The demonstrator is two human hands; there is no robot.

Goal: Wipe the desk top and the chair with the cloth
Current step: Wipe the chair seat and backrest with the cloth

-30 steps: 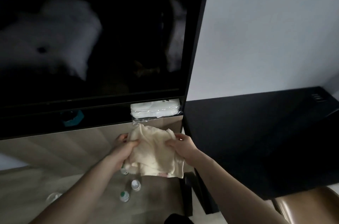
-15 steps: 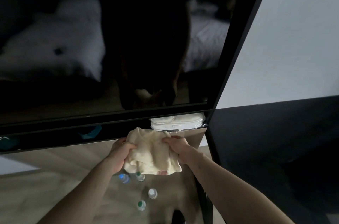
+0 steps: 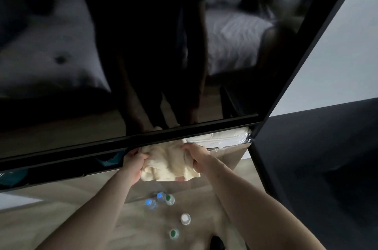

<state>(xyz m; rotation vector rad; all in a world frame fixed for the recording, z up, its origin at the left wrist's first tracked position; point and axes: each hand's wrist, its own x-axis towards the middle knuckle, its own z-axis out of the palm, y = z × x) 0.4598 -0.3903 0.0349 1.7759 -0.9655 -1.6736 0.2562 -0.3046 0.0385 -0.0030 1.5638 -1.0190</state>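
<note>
A crumpled cream cloth point(image 3: 167, 164) hangs between both my hands, just below the bottom edge of a large dark screen. My left hand point(image 3: 134, 162) grips its left side and my right hand point(image 3: 197, 156) grips its right side, both with fingers bunched into the fabric. The dark desk top point(image 3: 319, 147) stretches away to the right of my hands. The chair is out of view.
The big black screen point(image 3: 143, 45) fills the upper view and reflects a bed. A wrapped white bundle point(image 3: 223, 137) lies under its right end. Several capped water bottles point(image 3: 161, 199) stand on the wooden floor below. A pale wall point(image 3: 337, 55) is at right.
The view has swung left and closer to the screen, so the desk top now shows less. My hands have bunched the cloth tighter and lifted it toward the screen's lower edge.
</note>
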